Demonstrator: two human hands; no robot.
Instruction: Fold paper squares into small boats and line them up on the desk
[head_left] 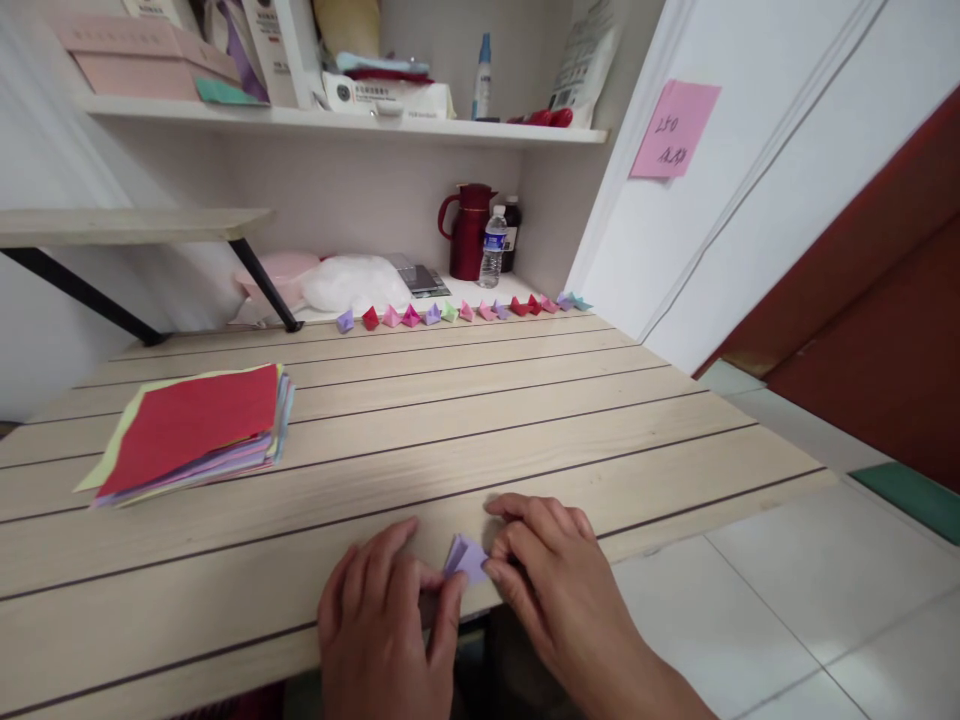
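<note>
A small folded piece of lilac paper [466, 558] lies near the front edge of the wooden table [465, 430]. My left hand [386, 620] rests on the table with its thumb and fingers pressed on the paper's left side. On the paper's right side, the bent fingertips of my right hand [555, 580] pinch it. A stack of coloured paper sheets [195, 430] with a red sheet on top lies to the left. At the table's far edge stands a row of several small folded paper shapes [457, 313].
Behind the row are a red jug [466, 230], a water bottle [493, 247], a dark bottle and a white plastic bag [352, 282]. A shelf above holds boxes and bottles. A pink sticky note [673, 130] hangs on the white wall. Tiled floor lies to the right.
</note>
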